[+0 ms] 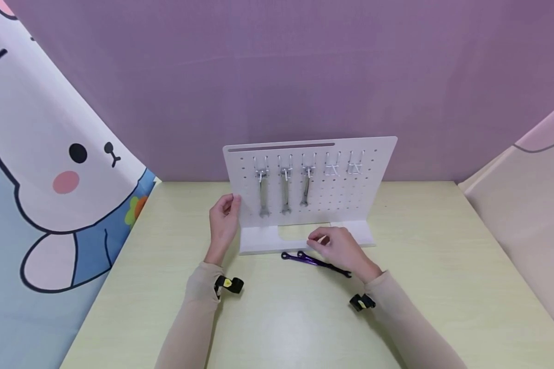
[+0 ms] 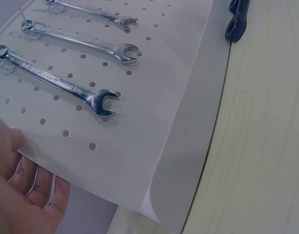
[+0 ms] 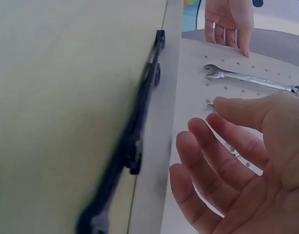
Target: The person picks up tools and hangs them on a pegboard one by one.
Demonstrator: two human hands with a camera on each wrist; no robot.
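Note:
A white pegboard stands upright on its base. Three silver combination wrenches hang from its hooks, jaw ends down. My left hand grips the board's left edge, thumb at the front face and the other fingers wrapped past the rim. Over the front of the base, my right hand hovers with loosely bent fingers and nothing between them. Two dark purple wrenches lie partly crossed along the base's front edge, just below that hand. They show blurred in the right wrist view.
Two bare wire hooks sit on the right part of the board. The pale wooden table spreads in front and to both sides. A purple cloth hangs behind, and a cartoon-printed cloth hangs on the left.

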